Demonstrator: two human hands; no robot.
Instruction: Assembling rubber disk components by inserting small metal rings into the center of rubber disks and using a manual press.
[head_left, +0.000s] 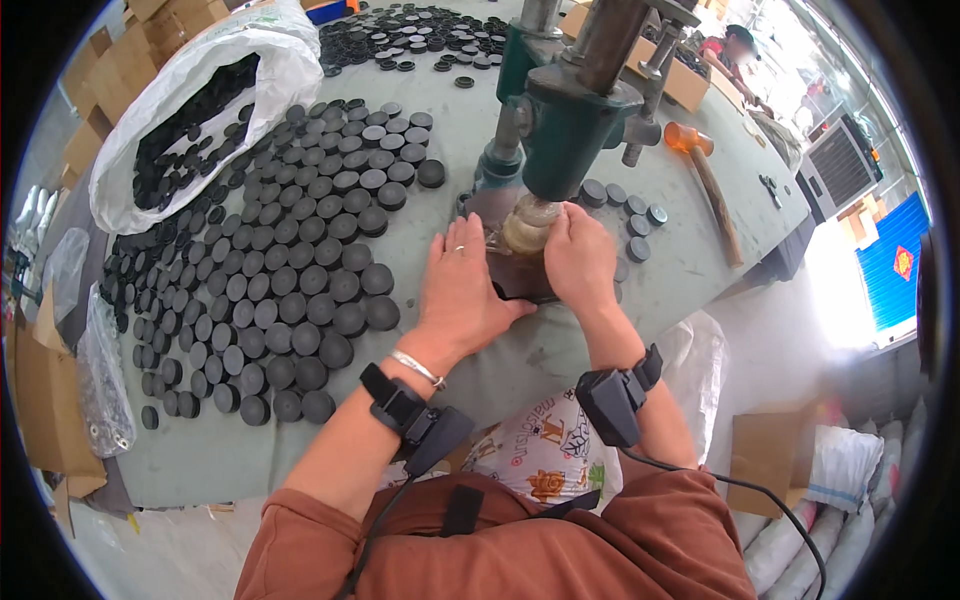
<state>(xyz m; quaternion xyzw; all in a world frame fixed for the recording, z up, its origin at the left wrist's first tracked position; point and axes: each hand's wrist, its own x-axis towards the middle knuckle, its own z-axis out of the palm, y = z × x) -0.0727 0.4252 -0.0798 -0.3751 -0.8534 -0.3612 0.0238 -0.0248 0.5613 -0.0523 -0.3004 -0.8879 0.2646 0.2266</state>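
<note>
A green bench press [570, 135] stands before me on the grey-green table. Under its ram is a yellowish, translucent rounded piece [528, 226], above a dark base plate [520, 275]. My left hand [460, 290] lies at the left side of the base, fingers stretched and thumb pointing toward its front edge. On the other side, my right hand [582, 258] is closed with the fingertips against or just beside the yellowish piece. What those fingertips hold, if anything, is hidden. Stacked round black caps [325, 260] spread to the left of my left hand.
Right of the press lie a few more caps [638, 225], an orange-headed mallet [715, 185] and scissors [770, 190]. A white sack [215, 110] of black pieces lies open at the far left. Another person [730, 55] sits at the far right. Cardboard boxes [770, 455] stand around the table.
</note>
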